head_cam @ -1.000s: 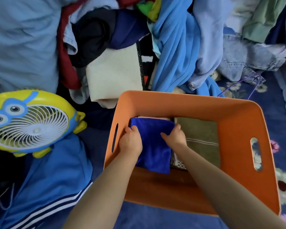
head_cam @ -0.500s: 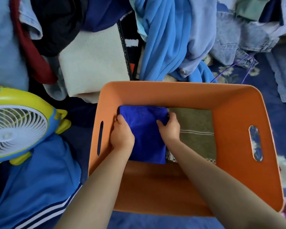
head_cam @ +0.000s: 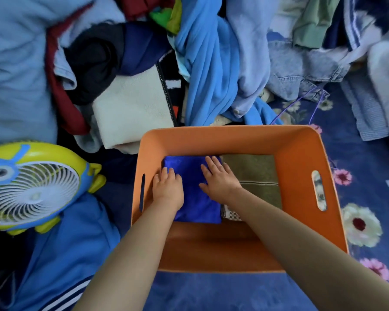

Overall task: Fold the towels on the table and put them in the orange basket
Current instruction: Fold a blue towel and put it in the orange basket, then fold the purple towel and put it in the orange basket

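1. The surface is covered with a dark blue flowered cloth (head_cam: 357, 167), and behind it lies a big heap of clothes (head_cam: 211, 70); a yellow toy fan (head_cam: 32, 189) stands at the left.
2. The orange basket (head_cam: 296, 198) stands near the person, just in front of the heap.
3. The blue towel (head_cam: 193, 198) lies folded in the left part of the basket, against the far wall.
4. The left hand (head_cam: 166, 189) rests flat on its left edge, with the fingers straight and holding nothing.
5. The right hand (head_cam: 220, 180) lies flat on its right side, fingers spread, and also grips nothing.
6. In my judgement the step is to press the towel flat. It is better to push evenly with both palms and lift the hands straight up, so the folds do not open.
7. Beside it, touching, lies a folded olive towel (head_cam: 256, 176), with a checked cloth (head_cam: 230, 214) showing under its near edge.
8. The near part of the basket floor is bare, so more towels can go there.
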Demonstrator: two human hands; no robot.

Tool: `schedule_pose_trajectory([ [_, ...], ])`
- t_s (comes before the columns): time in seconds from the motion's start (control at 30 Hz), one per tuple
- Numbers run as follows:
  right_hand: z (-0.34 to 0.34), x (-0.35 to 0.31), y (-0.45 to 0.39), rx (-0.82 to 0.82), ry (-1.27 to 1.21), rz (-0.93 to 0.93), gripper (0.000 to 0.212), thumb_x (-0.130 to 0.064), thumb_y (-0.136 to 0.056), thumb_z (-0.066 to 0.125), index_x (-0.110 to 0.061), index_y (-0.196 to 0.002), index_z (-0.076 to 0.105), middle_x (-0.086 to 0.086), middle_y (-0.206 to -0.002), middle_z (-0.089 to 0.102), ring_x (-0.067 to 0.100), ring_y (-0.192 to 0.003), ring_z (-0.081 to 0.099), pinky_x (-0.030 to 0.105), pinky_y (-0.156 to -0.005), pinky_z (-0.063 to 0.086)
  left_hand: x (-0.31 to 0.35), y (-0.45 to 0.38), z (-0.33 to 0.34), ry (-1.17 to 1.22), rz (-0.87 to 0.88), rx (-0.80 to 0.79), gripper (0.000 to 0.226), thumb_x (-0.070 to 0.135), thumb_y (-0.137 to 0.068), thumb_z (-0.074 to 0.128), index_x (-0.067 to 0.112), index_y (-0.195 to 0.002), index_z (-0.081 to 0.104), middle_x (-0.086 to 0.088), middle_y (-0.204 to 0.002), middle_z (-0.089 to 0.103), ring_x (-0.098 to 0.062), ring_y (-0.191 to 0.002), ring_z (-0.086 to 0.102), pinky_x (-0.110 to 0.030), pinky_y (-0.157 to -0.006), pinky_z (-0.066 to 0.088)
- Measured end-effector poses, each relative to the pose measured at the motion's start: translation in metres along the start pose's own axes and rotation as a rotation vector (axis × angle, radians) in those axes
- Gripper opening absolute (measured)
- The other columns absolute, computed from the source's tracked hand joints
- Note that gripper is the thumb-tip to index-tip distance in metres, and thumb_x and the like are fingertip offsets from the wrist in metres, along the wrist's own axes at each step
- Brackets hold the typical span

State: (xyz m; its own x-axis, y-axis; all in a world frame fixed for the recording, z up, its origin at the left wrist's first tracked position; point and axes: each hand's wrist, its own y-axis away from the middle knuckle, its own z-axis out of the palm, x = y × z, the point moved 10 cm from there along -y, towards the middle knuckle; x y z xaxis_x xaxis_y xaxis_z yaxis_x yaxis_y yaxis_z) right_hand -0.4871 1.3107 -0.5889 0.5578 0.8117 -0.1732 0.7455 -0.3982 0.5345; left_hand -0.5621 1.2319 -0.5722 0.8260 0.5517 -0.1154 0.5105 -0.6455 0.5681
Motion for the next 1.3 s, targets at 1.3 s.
schedule_pose_trajectory([
  [1.3, -0.090, 0.140, 0.880, 0.892, -0.129, 0.443, 0.037, -0.011, -0.092, 0.046, -0.006, -0.128, 0.051, 0.016, -0.133, 0.051, 0.028, -0.122, 0.046, 0.030, -0.103, 0.029, 0.436, 0.684, -0.164, -0.222, 0.591, 0.585, 0.035, 0.014, -0.090, 0.042, 0.008, -0.124, 0.052, -0.014, -0.134, 0.049, -0.031, -0.122, 0.048, -0.037, -0.091, 0.044],
])
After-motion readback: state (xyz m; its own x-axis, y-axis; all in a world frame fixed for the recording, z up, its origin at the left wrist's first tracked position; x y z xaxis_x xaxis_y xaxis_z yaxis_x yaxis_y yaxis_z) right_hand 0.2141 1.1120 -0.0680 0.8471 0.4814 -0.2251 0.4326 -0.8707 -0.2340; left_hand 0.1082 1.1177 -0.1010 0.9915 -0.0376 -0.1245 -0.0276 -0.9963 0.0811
